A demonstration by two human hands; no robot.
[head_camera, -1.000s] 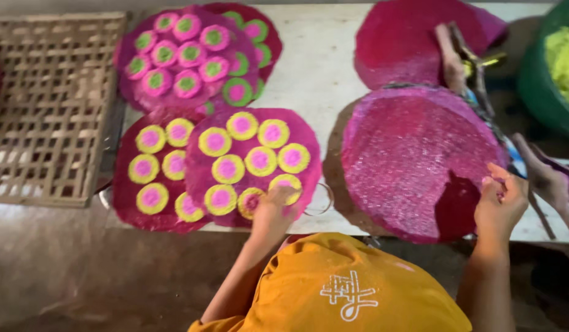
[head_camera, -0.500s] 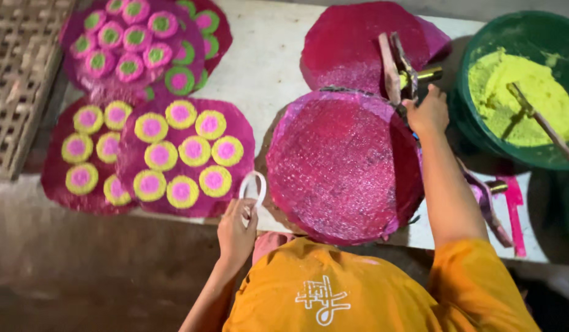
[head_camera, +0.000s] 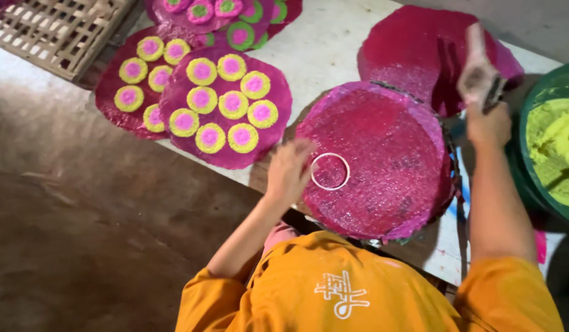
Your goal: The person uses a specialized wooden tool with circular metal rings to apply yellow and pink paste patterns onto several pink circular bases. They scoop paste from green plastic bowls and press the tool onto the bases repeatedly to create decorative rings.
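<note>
A plain magenta disc lies in front of me on a round stand. My left hand holds a thin white ring flat against the disc's left part. My right hand is raised past the disc's right edge, gripping a blurred wooden-handled tool that points away from me. A green bowl of yellow-green paste stands just to the right of that hand.
Magenta discs with yellow-and-pink circles lie to the left, ones with green-and-pink circles at the top. Another plain magenta disc lies behind on the white table. A bamboo lattice tray sits far left.
My left hand has carried the white ring from the table's near edge onto the plain disc. My right hand has lifted the tool from beside the green bowl.
</note>
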